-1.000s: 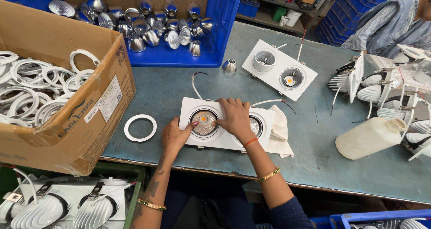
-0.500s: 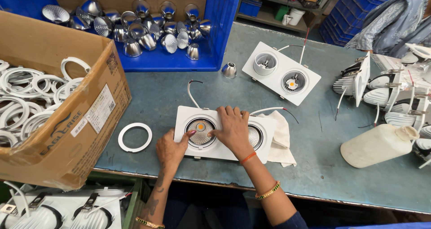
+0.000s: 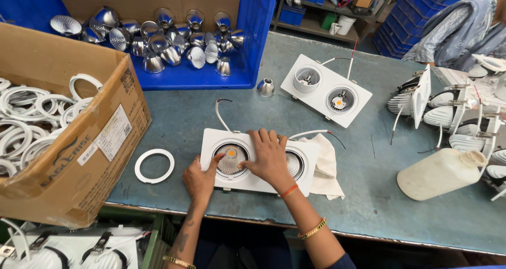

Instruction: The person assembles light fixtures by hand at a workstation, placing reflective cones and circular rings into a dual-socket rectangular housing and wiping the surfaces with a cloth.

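White twin-downlight frame (image 3: 258,163) flat at near table (image 3: 400,216) edge, long axis left to right. Left hand (image 3: 199,180) at near-left corner, finger touching left reflector (image 3: 231,160). Right hand (image 3: 270,155) spread, pressing middle, clamped on nothing. Loose ring (image 3: 154,165) left; second fixture (image 3: 326,89) farther.

A white rectangular twin downlight fixture (image 3: 247,166) is lying flat, face up, at the near edge of the table. Its left round socket is holding a silver reflector (image 3: 231,160) with an amber centre, while thin wires are trailing away from its far side
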